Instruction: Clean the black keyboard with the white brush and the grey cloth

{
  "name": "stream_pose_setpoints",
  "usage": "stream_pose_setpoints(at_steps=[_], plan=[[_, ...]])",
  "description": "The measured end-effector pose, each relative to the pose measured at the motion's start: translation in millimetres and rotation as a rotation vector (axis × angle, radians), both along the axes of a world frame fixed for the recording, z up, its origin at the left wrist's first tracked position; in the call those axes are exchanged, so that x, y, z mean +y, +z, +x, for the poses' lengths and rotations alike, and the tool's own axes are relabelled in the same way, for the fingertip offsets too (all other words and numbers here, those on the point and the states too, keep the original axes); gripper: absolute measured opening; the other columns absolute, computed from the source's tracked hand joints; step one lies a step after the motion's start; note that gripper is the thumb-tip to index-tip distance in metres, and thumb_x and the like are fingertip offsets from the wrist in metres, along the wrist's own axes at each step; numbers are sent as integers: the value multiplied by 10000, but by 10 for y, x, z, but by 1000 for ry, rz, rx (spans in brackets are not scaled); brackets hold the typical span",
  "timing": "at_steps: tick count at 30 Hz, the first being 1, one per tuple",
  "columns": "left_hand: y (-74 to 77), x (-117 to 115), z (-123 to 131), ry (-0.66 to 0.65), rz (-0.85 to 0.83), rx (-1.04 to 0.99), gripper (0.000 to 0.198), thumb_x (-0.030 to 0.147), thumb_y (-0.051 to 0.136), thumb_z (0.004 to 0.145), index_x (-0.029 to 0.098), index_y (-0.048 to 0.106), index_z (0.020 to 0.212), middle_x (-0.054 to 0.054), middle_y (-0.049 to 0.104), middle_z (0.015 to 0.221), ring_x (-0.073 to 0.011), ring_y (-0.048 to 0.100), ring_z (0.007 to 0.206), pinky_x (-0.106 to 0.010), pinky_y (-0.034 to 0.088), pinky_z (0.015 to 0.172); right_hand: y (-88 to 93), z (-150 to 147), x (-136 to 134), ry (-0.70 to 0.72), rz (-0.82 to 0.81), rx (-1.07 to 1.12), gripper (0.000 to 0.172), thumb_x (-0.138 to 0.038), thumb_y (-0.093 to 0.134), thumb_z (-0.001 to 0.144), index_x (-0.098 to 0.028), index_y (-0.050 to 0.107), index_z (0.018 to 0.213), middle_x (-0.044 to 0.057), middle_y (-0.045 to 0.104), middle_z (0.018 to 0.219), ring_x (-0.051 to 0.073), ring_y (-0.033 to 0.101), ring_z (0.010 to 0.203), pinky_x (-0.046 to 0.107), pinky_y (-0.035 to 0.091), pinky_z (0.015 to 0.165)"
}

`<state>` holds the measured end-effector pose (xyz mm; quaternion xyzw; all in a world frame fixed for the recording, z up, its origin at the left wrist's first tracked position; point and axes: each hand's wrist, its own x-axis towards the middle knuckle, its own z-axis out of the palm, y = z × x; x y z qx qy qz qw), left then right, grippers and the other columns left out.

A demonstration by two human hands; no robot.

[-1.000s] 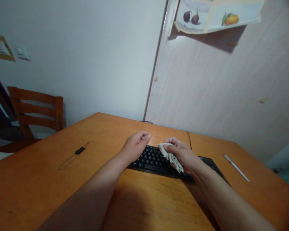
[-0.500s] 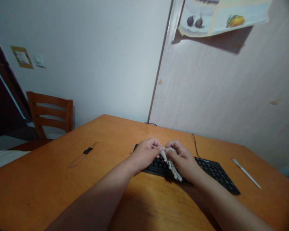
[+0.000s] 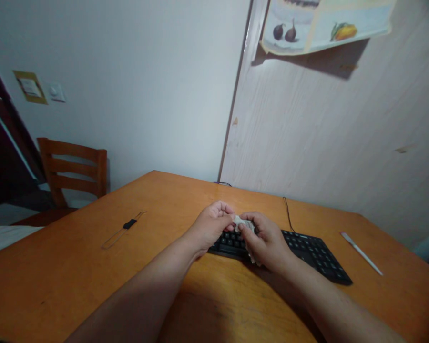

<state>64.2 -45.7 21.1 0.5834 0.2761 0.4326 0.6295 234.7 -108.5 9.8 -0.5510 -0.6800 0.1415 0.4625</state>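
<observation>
Above the black keyboard (image 3: 316, 252), my two hands meet at a crumpled, greyish-white cloth (image 3: 246, 223) with a ragged edge. My right hand (image 3: 266, 240) is closed round most of it, thumb on top, and a frayed end shows below the palm. With thumb and fingertips, my left hand (image 3: 212, 226) pinches the cloth's left tip. The fingers hide part of the cloth, and both hands cover the middle of the keyboard.
On the wooden table (image 3: 128, 286), a black tool with a thin wire loop (image 3: 129, 224) lies to the left. A slim white brush (image 3: 362, 254) lies right of the keyboard. A cable (image 3: 289, 214) runs behind it. A chair (image 3: 73, 166) stands at the far left.
My right hand has gathered the cloth further into its palm, so less of the frayed end hangs out. The left hand still pinches the tip. The view has shifted slightly.
</observation>
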Motion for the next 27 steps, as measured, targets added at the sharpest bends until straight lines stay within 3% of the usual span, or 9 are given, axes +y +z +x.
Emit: stream_pose_setpoints(at_steps=[5, 13, 19, 23, 27], plan=[[13, -34, 8, -29, 17, 36, 138, 262, 677, 821, 181, 586, 887, 36, 593, 730, -99, 548, 656, -229, 399, 651, 45, -15, 1, -14, -79, 90, 213, -388, 583, 912, -195, 664, 948, 20, 655, 729, 156, 558, 601, 266, 417, 543], [5, -45, -3, 0, 67, 57, 102, 243, 669, 826, 186, 624, 898, 20, 627, 747, -117, 567, 703, -235, 410, 677, 62, -31, 11, 36, -149, 331, 256, -434, 631, 877, -182, 626, 923, -15, 598, 706, 125, 491, 584, 245, 379, 538], [38, -19, -27, -67, -142, -145, 67, 221, 648, 811, 163, 630, 840, -19, 656, 738, -111, 559, 648, -230, 414, 648, 64, 0, 23, 32, -187, 436, 302, -469, 670, 850, -188, 604, 941, -25, 592, 673, 115, 469, 545, 232, 351, 499], [85, 8, -73, -208, -372, -388, 171, 260, 534, 877, 181, 563, 728, 22, 508, 586, -98, 413, 496, -241, 363, 546, 106, -11, 13, 18, -239, 506, 320, -483, 689, 825, -199, 590, 934, -38, 589, 637, 106, 448, 481, 228, 337, 455], [105, 31, -122, -296, -447, -499, 200, 237, 496, 891, 190, 515, 698, 44, 421, 569, -90, 321, 457, -249, 352, 531, 124, -28, 3, 26, -255, 535, 325, -486, 702, 807, -203, 588, 920, -43, 586, 628, 104, 450, 476, 222, 335, 446]])
